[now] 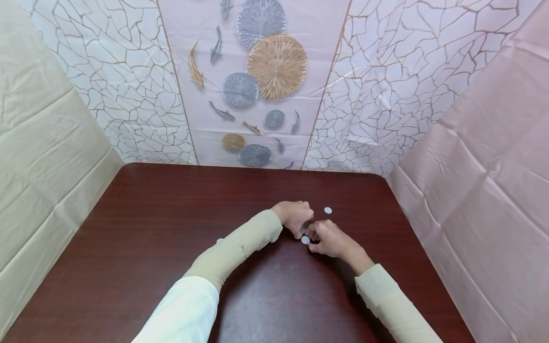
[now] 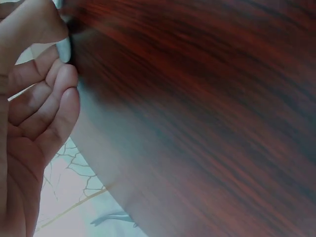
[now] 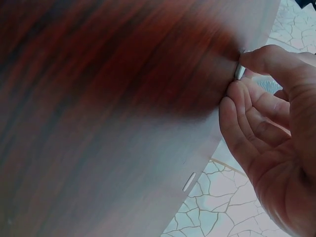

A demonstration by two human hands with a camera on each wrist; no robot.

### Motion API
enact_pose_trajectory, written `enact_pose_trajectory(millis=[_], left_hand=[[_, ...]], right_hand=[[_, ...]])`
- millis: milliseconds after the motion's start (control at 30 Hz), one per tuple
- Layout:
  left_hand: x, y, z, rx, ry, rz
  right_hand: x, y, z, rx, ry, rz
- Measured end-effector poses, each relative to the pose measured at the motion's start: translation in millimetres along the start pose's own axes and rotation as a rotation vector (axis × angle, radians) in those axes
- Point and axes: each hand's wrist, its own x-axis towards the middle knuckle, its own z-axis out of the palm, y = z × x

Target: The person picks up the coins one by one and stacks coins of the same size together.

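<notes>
Both hands meet at the right of the table's middle, low over the wood. My left hand [image 1: 294, 216] pinches a small white disc [image 2: 64, 50] between thumb and finger in the left wrist view; its other fingers curl beside it. Close against it, my right hand [image 1: 331, 239] holds a white round disc [image 1: 305, 239] at its edge with thumb and finger. The right wrist view shows this disc [image 3: 240, 72] edge-on, low at the tabletop. Fingers hide part of the spot between the hands, and I cannot tell whether both hands touch the same disc.
Another white disc [image 1: 328, 210] lies flat beyond the right hand. One more disc [image 1: 219, 240] is partly hidden behind the left sleeve [image 1: 240, 247]. The dark red-brown table [image 1: 171, 200] ends at a patterned curtain [image 1: 141, 85] behind and plain cloth [image 1: 484, 181] at the sides.
</notes>
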Motion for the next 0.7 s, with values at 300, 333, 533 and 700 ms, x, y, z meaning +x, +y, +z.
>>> enact_pose_trajectory(millis=[300, 333, 533, 700], left_hand=[[-11.3, -4.2, 2.9, 0.122, -0.006, 0.009], [-12.5, -5.0, 3.5, 0.117, -0.005, 0.013], [-23.3, -11.0, 5.4, 0.062, -0.001, 0.010], [-37.8, -17.7, -0.4, 0.008, 0.017, -0.054]], right_hand=[[3.8, -1.5, 1.0, -0.012, 0.009, -0.028], [3.8, -1.7, 1.1, -0.015, 0.010, -0.032], [2.2, -2.7, 0.5, -0.010, -0.015, 0.012], [1.4, -1.8, -1.6, -0.009, -0.018, 0.039]])
